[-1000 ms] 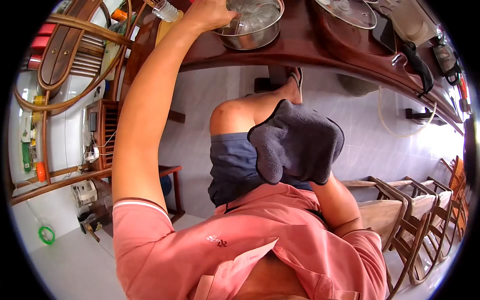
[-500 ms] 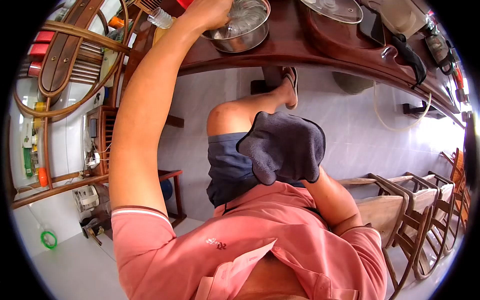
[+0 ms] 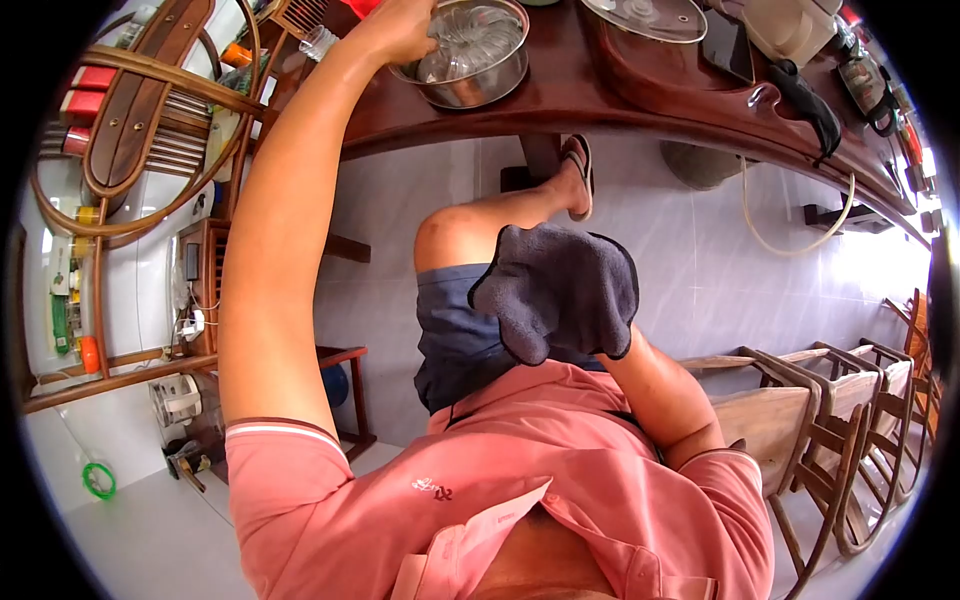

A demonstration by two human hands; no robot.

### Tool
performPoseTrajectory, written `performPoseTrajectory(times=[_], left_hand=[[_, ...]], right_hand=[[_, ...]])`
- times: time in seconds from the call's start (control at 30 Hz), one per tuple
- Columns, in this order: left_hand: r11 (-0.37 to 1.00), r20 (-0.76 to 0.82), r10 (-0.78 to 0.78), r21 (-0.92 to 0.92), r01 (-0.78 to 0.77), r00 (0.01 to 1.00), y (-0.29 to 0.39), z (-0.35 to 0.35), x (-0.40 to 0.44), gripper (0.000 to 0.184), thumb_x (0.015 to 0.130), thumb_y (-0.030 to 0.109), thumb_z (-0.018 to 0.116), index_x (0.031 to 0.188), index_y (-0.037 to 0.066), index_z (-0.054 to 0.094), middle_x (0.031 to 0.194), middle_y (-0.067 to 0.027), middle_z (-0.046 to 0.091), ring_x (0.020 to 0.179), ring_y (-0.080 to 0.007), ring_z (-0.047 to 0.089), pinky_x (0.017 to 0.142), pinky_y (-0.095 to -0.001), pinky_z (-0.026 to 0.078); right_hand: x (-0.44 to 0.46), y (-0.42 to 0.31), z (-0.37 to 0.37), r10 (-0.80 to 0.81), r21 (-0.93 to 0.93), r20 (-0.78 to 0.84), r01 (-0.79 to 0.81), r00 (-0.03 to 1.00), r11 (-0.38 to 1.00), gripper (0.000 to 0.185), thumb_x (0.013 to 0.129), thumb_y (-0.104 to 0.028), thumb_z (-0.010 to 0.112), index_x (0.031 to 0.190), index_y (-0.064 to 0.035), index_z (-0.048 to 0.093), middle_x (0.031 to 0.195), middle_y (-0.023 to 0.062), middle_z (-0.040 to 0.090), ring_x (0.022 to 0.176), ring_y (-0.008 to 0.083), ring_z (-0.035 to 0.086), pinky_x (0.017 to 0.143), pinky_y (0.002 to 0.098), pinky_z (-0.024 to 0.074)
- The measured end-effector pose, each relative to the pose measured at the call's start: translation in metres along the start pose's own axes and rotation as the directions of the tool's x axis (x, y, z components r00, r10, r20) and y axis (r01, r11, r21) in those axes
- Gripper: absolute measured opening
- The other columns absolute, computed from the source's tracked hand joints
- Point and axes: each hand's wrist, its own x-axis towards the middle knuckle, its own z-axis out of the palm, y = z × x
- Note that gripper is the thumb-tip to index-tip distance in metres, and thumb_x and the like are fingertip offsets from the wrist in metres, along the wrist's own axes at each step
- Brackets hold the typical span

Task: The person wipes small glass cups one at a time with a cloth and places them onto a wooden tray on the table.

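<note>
At the top left, the person's left hand [image 3: 405, 28] reaches to the near side of a round steel pan [image 3: 485, 88], fingers curled at its rim; whether they grip anything cannot be told. In the pan sit clear, ridged pieces [image 3: 475, 48], probably glass: likely smooth, slippery and breakable, best held around their sides. The loaded pan would be stiff and fairly heavy, best lifted by opposite walls. Right of centre, a soft, light grey cloth [image 3: 565, 290] covers the right hand, so its grip is hidden; the cloth could be pinched anywhere along its dark edge.

Left to right around them: a curved wooden chair [image 3: 125, 120], the glossy reddish-brown tabletop [image 3: 560, 85] under the pan, a glass lid [image 3: 655, 18], a dark phone [image 3: 728, 50], grey floor tiles [image 3: 720, 310] and a row of wooden chairs [image 3: 765, 430].
</note>
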Motion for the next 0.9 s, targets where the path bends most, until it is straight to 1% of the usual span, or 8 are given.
performPoseTrajectory(times=[0.13,0.37,0.4,0.43,0.47,0.53,0.83,0.9], left_hand=[[0.999,-0.014,-0.045,0.001,0.045,0.999,-0.001,-0.005,-0.012,0.053,0.076,0.023,0.082,0.118,-0.005,0.064,0.114,-0.0259,0.067,0.11,-0.0393,0.064,0.094,-0.0432,0.051],[0.896,-0.116,-0.207,-0.422,0.141,0.971,0.006,-0.031,-0.053,0.048,0.084,0.016,0.08,0.125,-0.004,0.062,0.113,-0.0167,0.07,0.106,-0.0258,0.068,0.092,-0.0354,0.053],[0.809,-0.114,-0.226,-0.575,0.121,0.967,0.009,-0.034,-0.063,0.045,0.087,0.013,0.078,0.125,-0.003,0.062,0.113,-0.0145,0.071,0.106,-0.0223,0.068,0.091,-0.0336,0.054],[0.724,-0.141,-0.198,-0.688,0.048,0.97,0.021,-0.042,-0.077,0.041,0.092,0.003,0.07,0.13,-0.004,0.058,0.119,-0.0131,0.069,0.108,-0.017,0.066,0.092,-0.0313,0.054],[0.613,-0.178,-0.194,-0.79,-0.022,0.965,0.034,-0.046,-0.093,0.043,0.092,0.002,0.07,0.132,-0.005,0.056,0.121,-0.0145,0.067,0.109,-0.0192,0.066,0.093,-0.0329,0.054],[0.349,-0.25,-0.213,-0.922,-0.166,0.945,0.062,-0.048,-0.126,0.047,0.092,0.001,0.069,0.135,-0.007,0.052,0.126,-0.0173,0.065,0.111,-0.0237,0.067,0.096,-0.0359,0.055],[-0.127,-0.135,-0.345,-0.974,-0.189,0.929,0.168,-0.022,-0.235,0.068,0.077,-0.011,0.078,0.138,-0.003,0.052,0.135,-0.0161,0.058,0.117,-0.0231,0.063,0.103,-0.0386,0.052],[-0.16,-0.135,-0.343,-0.967,-0.2,0.93,0.182,-0.013,-0.247,0.068,0.076,-0.013,0.077,0.139,-0.002,0.053,0.136,-0.0146,0.057,0.119,-0.0223,0.061,0.104,-0.0384,0.051]], right_hand=[[0.009,0.004,-0.013,-0.008,0.423,0.305,-0.128,0.952,0.897,0.039,0.103,-0.023,0.052,0.139,-0.0081,0.052,0.126,0.0046,0.057,0.115,0.0097,0.057,0.094,0.0247,0.0482],[0.003,-0.042,0.028,0.139,0.244,-0.056,-0.121,0.989,0.962,0.023,0.102,-0.026,0.055,0.109,-0.0057,0.063,0.087,0.0045,0.064,0.065,0.0169,0.062,0.054,0.0311,0.0483],[0.002,-0.049,0.035,-0.056,-0.121,-0.08,0.046,0.995,0.992,0.022,0.099,-0.025,0.056,0.105,-0.0049,0.063,0.086,0.0059,0.064,0.064,0.0194,0.061,0.054,0.033,0.0478],[0.001,-0.055,0.042,-0.249,-0.481,-0.101,0.171,0.963,0.86,0.021,0.097,-0.024,0.057,0.1,-0.004,0.063,0.084,0.0073,0.063,0.063,0.0218,0.06,0.054,0.035,0.0472],[-0.001,-0.081,0.066,-0.528,-0.926,0.112,0.281,0.842,0.252,0.019,0.091,-0.021,0.06,0.097,-0.0029,0.062,0.085,0.0108,0.063,0.069,0.0259,0.06,0.06,0.0377,0.0482],[-0.001,-0.106,0.087,-0.5,-0.864,0.406,0.143,0.765,-0.482,0.02,0.082,-0.019,0.065,0.093,-0.0027,0.063,0.088,0.0163,0.062,0.076,0.0324,0.06,0.066,0.0425,0.0493],[-0.002,-0.092,0.09,-0.481,-0.908,0.388,0.235,0.786,-0.348,0.024,0.069,-0.018,0.066,0.093,-0.0127,0.068,0.094,0.0077,0.066,0.092,0.0361,0.062,0.074,0.0456,0.0486],[-0.012,-0.069,0.084,-0.599,-0.866,0.178,0.413,0.781,0.281,0.035,0.078,-0.021,0.064,0.11,-0.0086,0.063,0.106,0.0069,0.066,0.096,0.0348,0.062,0.079,0.0452,0.0492]])
